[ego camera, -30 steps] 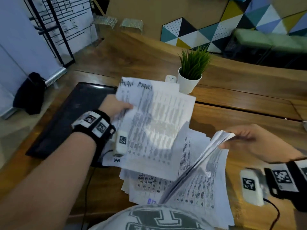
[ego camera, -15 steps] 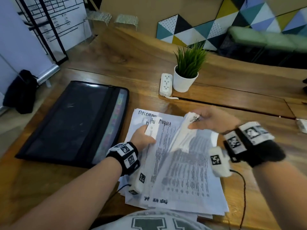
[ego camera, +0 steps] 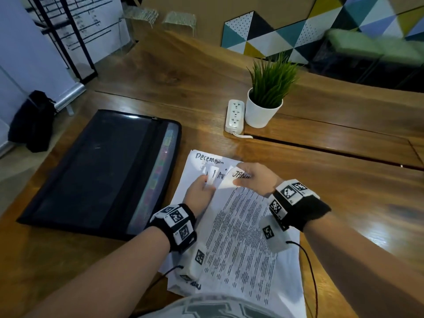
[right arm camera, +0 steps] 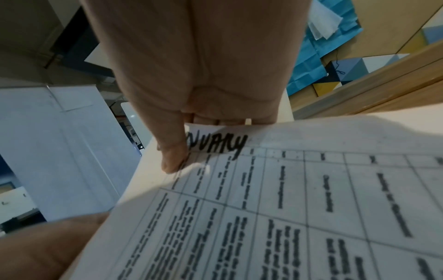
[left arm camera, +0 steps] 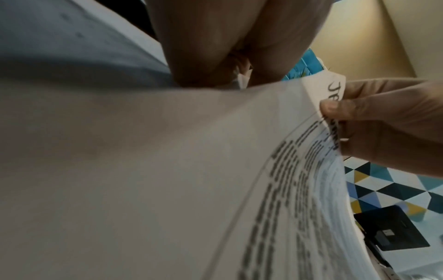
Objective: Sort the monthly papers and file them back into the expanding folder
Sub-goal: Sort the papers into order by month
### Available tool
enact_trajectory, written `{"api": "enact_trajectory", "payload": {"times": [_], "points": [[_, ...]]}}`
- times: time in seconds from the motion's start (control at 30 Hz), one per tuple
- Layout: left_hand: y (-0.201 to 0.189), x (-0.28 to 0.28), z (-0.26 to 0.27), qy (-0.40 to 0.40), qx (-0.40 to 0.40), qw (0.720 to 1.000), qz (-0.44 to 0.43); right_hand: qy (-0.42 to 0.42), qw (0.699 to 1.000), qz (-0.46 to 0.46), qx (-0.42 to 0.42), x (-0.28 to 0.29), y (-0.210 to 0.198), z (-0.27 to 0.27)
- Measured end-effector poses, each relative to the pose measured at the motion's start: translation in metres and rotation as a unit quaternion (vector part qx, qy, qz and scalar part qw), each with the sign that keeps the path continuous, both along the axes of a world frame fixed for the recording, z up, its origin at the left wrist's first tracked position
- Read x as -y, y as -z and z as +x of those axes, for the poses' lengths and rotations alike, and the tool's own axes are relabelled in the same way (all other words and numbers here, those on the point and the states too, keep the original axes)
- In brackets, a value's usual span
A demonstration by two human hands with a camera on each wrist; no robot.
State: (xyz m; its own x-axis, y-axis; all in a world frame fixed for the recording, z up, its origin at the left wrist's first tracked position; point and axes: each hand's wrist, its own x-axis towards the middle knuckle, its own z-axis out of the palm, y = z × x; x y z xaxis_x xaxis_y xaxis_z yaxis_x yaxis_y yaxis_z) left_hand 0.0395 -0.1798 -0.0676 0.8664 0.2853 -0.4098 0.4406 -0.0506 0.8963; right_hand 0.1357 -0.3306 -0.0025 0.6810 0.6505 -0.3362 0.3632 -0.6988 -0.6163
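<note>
Broadly, across the whole head view: a wooden surface [ego camera: 298, 180], with the black expanding folder [ego camera: 103, 171] lying flat at centre left, zipped edge and coloured tabs toward the middle of the frame, not yet opened wide for filing. Just right of it, at lower centre: the loose stack of monthly papers [ego camera: 241, 249], fanned so that a December sheet [ego camera: 207, 158] peeks out at the top and a printed table faces up. Upper right of the stack, well apart from it: a potted plant [ego camera: 263, 106] touching a white power strip [ego camera: 234, 115]. Smaller still, at the top edge of the stack: the left hand [ego camera: 198, 191] pinching the corners of a few sheets, one seemingly lettered for August; the right hand [ego camera: 254, 177] just beside it, thumb [right arm camera: 172, 151] pressed on the top corner of the January sheet [right arm camera: 215, 144] with fingers curled beneath, corner lifted. Step in hand, as judged: still the sorting, reading month labels and pulling sheets into order; nothing filed so far. Next, probably: separating the January sheet cleanly from its neighbours without dragging others along, placing it at the front of the order, then working through remaining months before opening the folder's pockets.
</note>
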Motion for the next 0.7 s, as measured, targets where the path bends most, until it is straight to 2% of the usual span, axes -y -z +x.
{"api": "enact_trajectory", "payload": {"times": [0.13,0.23,0.33,0.4,0.47,0.5,0.6,0.7], "points": [[0.002,0.001,-0.001,0.001,-0.006,0.997,-0.071,-0.029,1.000,-0.007,0.007,-0.004,0.009,0.004],[-0.005,0.005,-0.003,0.003,0.028,0.994,-0.102,-0.001,0.999,0.031,0.027,-0.011,0.014,0.001],[-0.008,0.012,-0.012,-0.030,0.068,0.990,-0.122,0.017,0.997,0.019,0.073,-0.016,0.019,-0.002],[-0.013,0.015,-0.019,-0.026,0.085,0.987,-0.133,0.030,0.999,0.018,0.030,-0.013,0.016,-0.003],[-0.010,0.012,-0.021,-0.005,0.094,0.993,-0.074,0.023,0.999,0.023,0.002,-0.007,0.015,-0.005],[-0.010,0.007,-0.021,0.020,0.093,0.994,-0.047,0.010,0.999,0.028,0.015,-0.002,0.016,-0.006],[-0.008,-0.009,-0.021,0.060,0.088,0.994,-0.022,-0.050,0.991,0.081,0.096,0.013,0.020,-0.013],[-0.012,-0.023,-0.009,0.043,0.089,0.989,0.108,-0.075,0.979,0.112,0.152,0.027,0.026,-0.022]]}}
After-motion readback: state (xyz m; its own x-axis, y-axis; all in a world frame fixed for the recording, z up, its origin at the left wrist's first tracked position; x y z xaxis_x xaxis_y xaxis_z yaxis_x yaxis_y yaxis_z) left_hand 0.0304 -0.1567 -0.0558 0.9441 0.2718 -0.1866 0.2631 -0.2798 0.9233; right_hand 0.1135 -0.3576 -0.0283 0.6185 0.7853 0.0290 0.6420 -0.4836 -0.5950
